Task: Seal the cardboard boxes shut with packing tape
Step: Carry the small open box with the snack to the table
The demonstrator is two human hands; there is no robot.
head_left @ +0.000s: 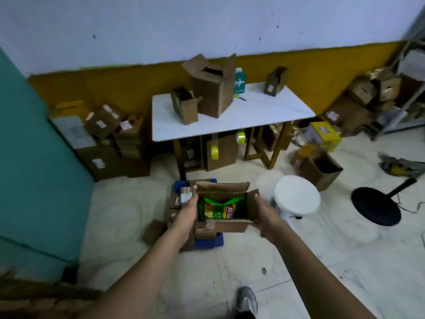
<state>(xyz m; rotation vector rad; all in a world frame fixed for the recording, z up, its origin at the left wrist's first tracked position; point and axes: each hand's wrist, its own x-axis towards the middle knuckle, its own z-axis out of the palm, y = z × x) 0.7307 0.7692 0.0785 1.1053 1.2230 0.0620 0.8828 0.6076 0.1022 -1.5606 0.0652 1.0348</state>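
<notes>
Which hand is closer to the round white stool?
Right. The right hand grips the box on its right side, beside the white stool; the left hand grips its left side, farther away.

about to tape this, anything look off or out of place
The cardboard box between the left hand and right hand is unsealed, flaps up, green snack bag showing. Right of it a black stool lies tipped on the floor.

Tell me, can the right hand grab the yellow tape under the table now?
Probably not. The right hand is gripping the open box, and the yellow tape sits far off under the white table.
</notes>
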